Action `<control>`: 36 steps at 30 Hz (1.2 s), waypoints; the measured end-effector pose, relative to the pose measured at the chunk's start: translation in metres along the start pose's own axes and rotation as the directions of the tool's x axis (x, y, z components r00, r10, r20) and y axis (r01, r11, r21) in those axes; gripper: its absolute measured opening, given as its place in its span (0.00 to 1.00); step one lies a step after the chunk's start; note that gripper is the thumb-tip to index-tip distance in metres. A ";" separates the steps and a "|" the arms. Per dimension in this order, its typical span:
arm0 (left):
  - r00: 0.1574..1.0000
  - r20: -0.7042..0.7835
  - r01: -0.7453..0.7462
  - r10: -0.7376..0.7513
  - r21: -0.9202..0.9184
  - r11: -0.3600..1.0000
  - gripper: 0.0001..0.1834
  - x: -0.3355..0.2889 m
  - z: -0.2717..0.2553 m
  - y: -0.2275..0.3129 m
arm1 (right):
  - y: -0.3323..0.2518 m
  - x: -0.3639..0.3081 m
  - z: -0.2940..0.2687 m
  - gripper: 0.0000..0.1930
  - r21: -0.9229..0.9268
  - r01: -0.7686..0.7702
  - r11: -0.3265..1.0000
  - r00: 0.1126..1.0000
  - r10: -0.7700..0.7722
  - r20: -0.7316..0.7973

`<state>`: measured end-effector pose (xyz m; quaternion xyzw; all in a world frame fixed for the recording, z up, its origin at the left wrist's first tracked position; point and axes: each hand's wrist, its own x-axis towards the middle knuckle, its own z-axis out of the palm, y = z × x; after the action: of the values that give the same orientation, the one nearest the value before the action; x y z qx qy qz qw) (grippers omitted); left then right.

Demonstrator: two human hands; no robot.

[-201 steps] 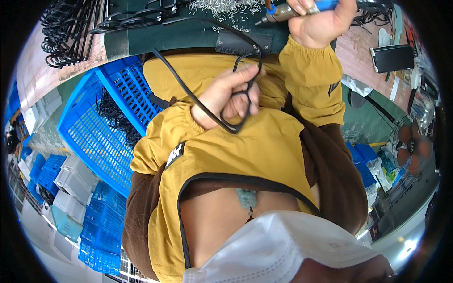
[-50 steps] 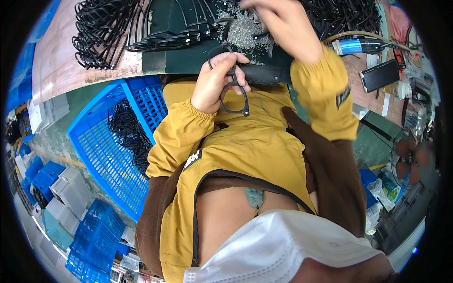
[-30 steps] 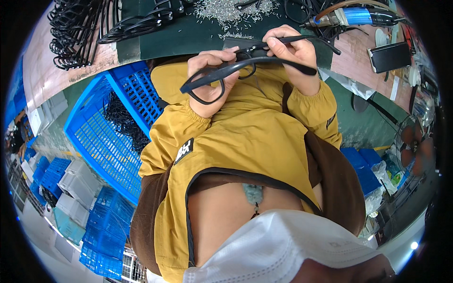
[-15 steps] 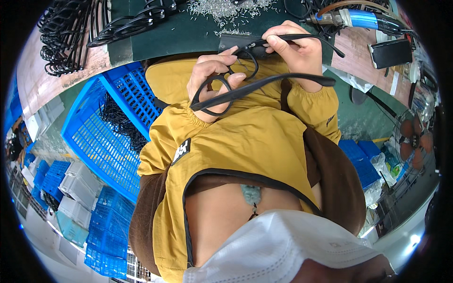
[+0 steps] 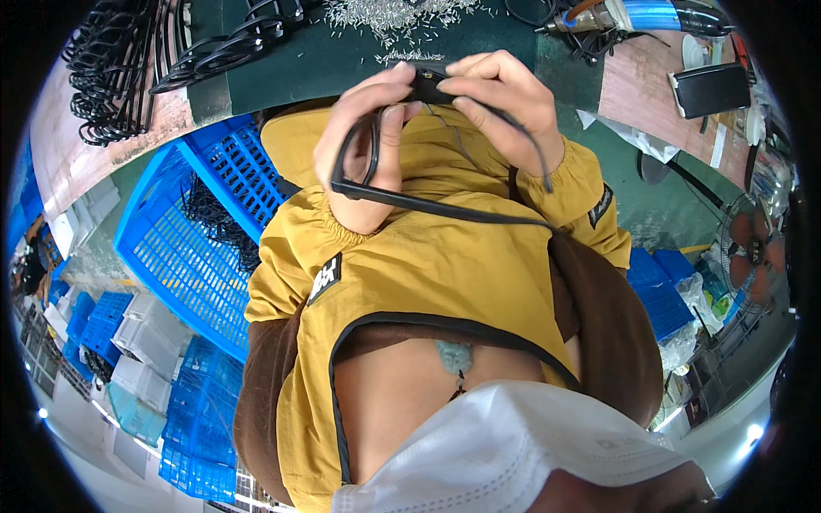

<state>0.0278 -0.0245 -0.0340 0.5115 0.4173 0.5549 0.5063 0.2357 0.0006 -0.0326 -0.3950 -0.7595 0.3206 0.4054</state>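
A black eyeglass frame (image 5: 445, 206) is held between my two hands at the near edge of the green work mat. My left hand (image 5: 380, 145) is closed round its front, fingers on the rims; one temple sticks out toward the lower right. My right hand (image 5: 505, 98) pinches the other temple close to the hinge. Both hands' fingertips meet at that end piece, where a small bright spot shows. Fingers hide much of the lens rims. Just beyond my fingertips lies a pile of tiny silver screws or pins (image 5: 389, 21), a few of them scattered nearer.
More black eyeglass frames (image 5: 107, 73) are heaped at the table's left. A blue powered screwdriver (image 5: 654, 15) lies at the far right, above a black box-like object (image 5: 711, 90). Blue crates (image 5: 192, 248) with black parts stand at my left. A fan (image 5: 753, 244) stands on the right.
The eyeglass frame has turned, and its hinge end has come up to the mat's edge. My hands have drawn together there, the right moving left and the left moving up.
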 end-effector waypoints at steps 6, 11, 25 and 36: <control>0.979 0.185 -0.152 0.090 0.360 0.921 0.15 0.003 -0.003 0.004 | 0.002 -0.002 -0.042 0.20 -0.430 0.181 0.885 0.981 -0.191 0.020; 0.957 0.256 -0.238 0.138 0.417 0.877 0.24 0.003 -0.005 0.006 | 0.029 0.032 -0.071 0.14 0.015 0.122 0.992 0.350 -0.029 -0.936; 0.944 0.299 -0.246 0.139 0.358 0.901 0.26 0.007 -0.011 0.003 | 0.047 0.116 -0.019 0.15 0.833 0.286 0.473 0.888 0.196 -0.416; 0.931 0.321 -0.266 0.174 0.271 0.925 0.26 -0.005 -0.003 -0.010 | 0.030 0.090 -0.012 0.18 0.832 0.186 0.522 0.945 0.136 -0.297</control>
<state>0.0261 -0.0275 -0.0450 0.7046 0.3593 0.4547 0.4095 0.2238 0.0938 -0.0185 -0.1819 -0.4332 0.5747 0.6701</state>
